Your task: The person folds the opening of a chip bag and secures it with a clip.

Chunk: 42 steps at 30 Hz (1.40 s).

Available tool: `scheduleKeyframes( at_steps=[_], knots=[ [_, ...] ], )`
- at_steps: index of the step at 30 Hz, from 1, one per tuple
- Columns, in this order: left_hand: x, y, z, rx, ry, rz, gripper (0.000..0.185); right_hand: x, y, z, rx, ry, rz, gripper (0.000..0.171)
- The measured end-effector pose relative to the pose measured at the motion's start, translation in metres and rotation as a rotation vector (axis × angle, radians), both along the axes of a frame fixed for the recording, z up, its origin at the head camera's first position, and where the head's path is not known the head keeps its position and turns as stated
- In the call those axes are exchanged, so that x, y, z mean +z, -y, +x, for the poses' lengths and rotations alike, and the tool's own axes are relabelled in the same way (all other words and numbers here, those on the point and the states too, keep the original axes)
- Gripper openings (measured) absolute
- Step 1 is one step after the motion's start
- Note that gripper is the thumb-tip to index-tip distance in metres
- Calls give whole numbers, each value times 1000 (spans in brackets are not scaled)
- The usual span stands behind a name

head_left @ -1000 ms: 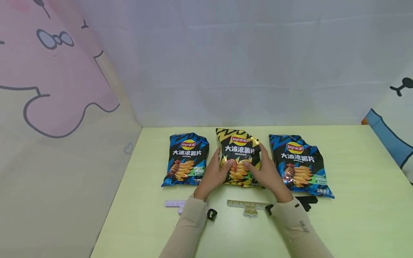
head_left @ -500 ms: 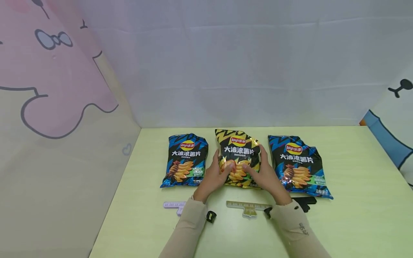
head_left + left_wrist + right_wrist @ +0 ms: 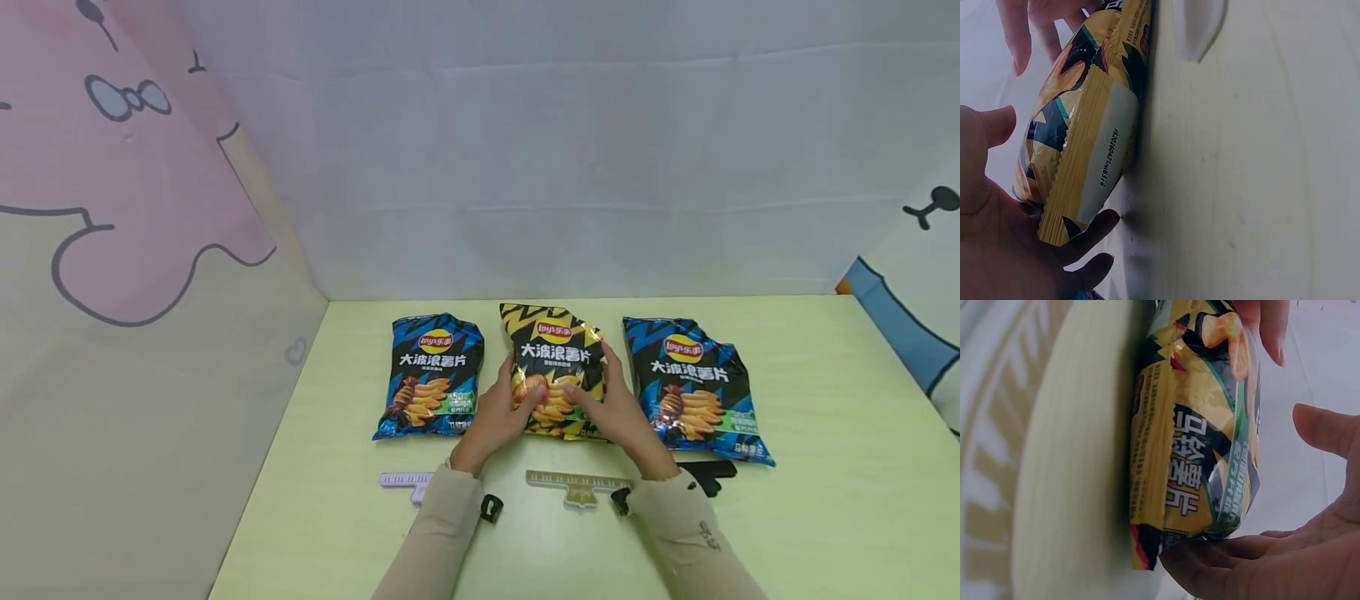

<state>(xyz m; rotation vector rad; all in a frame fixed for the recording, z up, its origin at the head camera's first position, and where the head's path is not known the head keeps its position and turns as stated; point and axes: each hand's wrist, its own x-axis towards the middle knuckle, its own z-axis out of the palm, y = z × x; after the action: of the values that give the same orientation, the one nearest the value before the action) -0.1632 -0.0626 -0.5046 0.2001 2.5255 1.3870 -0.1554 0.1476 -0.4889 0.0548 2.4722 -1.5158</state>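
A yellow and black bag of potato chips lies at the middle of the table, its top right corner slanting down. My left hand rests against its left side and my right hand against its right, thumbs over the front. In the left wrist view, the thumb stands off the bag while the fingers reach past its edge near the tabletop. The right wrist view shows the thumb also apart from the bag, with fairly straight fingers touching its side.
Blue and black chip bags lie on the left and right. Nearer me are ruler-edged clips: a purple clip, a gold clip and a black clip, partly behind my sleeves. A white cloth backdrop stands behind the table.
The whole scene has shifted slightly in the head view. Both hands stay beside the yellow bag, and the bags and clips keep their places.
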Motion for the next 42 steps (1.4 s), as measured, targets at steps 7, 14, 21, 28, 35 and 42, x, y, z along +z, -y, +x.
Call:
scheduleKeyframes(
  at_steps=[7,14,21,28,35,42],
  knots=[
    [0,-1,1,-6,4,12,86,1,-1,-1,-10,42,-102,97],
    [0,0,2,-2,30,35,86,6,-2,-2,-47,120,-204,95],
    [2,2,2,2,42,84,85,8,-5,-2,-118,154,-336,89],
    [9,6,4,3,22,94,84,11,-6,-4,-197,175,-390,82],
    [14,12,7,-12,21,135,81,12,-4,-4,-235,199,-400,74],
    [22,18,12,-23,-1,139,76,17,-4,0,-236,182,-402,71]
  ],
)
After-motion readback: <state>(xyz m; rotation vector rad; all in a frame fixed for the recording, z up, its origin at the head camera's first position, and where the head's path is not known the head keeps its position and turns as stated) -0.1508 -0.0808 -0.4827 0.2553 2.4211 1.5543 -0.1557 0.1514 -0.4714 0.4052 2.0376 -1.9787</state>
